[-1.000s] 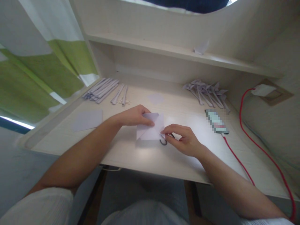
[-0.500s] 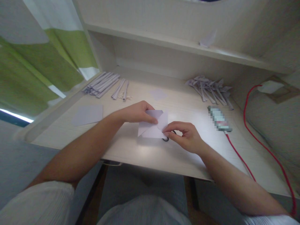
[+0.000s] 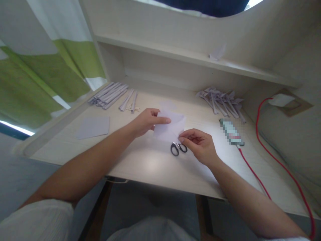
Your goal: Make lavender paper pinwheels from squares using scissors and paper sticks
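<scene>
A pale lilac folded paper sheet [image 3: 170, 128] is held tilted up just above the light wooden surface [image 3: 150, 164], between both hands. The left hand [image 3: 145, 121] pinches its upper left edge; the right hand [image 3: 199, 145] pinches its lower right corner. Small black-handled scissors [image 3: 178, 148] lie just below.

Desk [image 3: 140, 164]: pale wood grain, with a raised shelf [image 3: 175, 55] along the back. Flat paper square [image 3: 93, 127] lies at left. Bundle of folded paper strips [image 3: 109, 96] at back left; two more strips [image 3: 129, 101] just beside it. Pile of folded paper pieces [image 3: 220, 100] at back right. Phone [image 3: 230, 131] lies right of centre, red cable [image 3: 276, 157] plugged in, running to a white charger [image 3: 281, 99] on the wall. Small paper scrap [image 3: 217, 53] on shelf. Green-and-white curtain [image 3: 45, 67] at left.
</scene>
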A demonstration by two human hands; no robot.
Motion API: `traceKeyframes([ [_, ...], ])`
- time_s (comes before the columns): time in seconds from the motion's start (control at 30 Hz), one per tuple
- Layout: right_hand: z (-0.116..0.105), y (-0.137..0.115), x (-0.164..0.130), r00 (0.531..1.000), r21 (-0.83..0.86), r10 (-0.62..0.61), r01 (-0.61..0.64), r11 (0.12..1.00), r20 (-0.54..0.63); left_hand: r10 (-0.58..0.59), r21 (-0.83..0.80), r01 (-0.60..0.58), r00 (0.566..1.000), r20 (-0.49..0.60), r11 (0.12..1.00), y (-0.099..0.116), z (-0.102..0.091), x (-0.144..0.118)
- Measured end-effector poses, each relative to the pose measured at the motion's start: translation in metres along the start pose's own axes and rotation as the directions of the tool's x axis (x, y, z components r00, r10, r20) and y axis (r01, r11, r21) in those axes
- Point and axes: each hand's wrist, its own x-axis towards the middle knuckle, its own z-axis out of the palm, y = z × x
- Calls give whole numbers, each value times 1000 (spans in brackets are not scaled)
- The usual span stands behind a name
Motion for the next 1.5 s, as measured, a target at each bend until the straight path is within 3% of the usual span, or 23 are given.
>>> traceKeyframes([
  [0.1,1,0,0,1000,5,-4,4,1000,1,-39,115,40,999,-11,993,-6,4,0],
  [0.3,1,1,-2,998,-25,-38,39,999,42,-5,328,44,993,-118,944,-7,9,-1],
  [0.53,-1,0,-2,989,-72,-74,83,994,128,-13,365,69,988,-153,928,-5,9,-2],
  [0.7,-1,-2,-2,981,-97,-91,109,989,174,-19,400,66,993,-120,914,-5,10,-3],
  [1.5,0,3,-1,987,-59,-48,58,997,152,-3,410,52,993,-120,910,-9,13,-3],
])
